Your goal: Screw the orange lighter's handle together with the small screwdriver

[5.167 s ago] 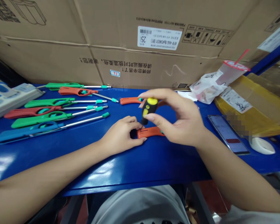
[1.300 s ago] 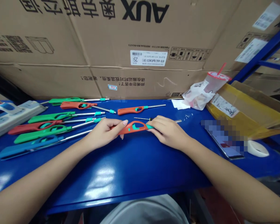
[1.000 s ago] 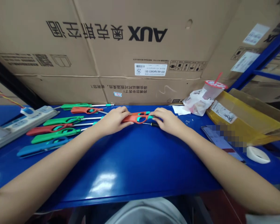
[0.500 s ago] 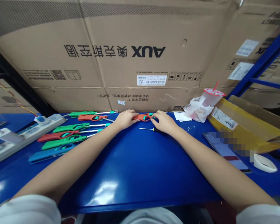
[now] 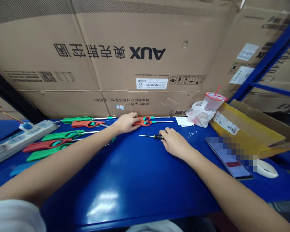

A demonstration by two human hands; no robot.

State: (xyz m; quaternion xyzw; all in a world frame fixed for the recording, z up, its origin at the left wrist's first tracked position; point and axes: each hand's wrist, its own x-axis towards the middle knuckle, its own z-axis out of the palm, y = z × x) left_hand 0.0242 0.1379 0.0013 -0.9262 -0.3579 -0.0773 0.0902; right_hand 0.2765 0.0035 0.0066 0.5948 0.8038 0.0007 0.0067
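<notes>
My left hand (image 5: 127, 123) is at the back of the table, its fingers closed over the handle of an orange long-nosed gas lighter (image 5: 147, 122) that lies pointing right. Another orange lighter (image 5: 145, 118) lies close behind it, partly hidden. My right hand (image 5: 176, 141) rests on the table with its fingers around the black handle of a small screwdriver (image 5: 157, 137). The screwdriver's thin shaft points left. Beside my left forearm lie several more lighters, among them a green lighter (image 5: 62, 135), a red lighter (image 5: 47, 145) and a blue lighter (image 5: 23, 167), which the forearm partly covers.
A white power strip (image 5: 19, 138) runs along the left. Big cardboard (image 5: 99, 29) stands behind the table. To the right are a lidded cup (image 5: 214, 101) in a plastic bag, white paper (image 5: 184, 121), small white bits (image 5: 190, 134), a phone (image 5: 227, 158), a tape roll (image 5: 267, 168) and a yellow packet (image 5: 246, 125).
My right hand has left the orange lighter and come nearer, onto the screwdriver handle. My left hand stays on the lighter. The whole view has shifted slightly to the right.
</notes>
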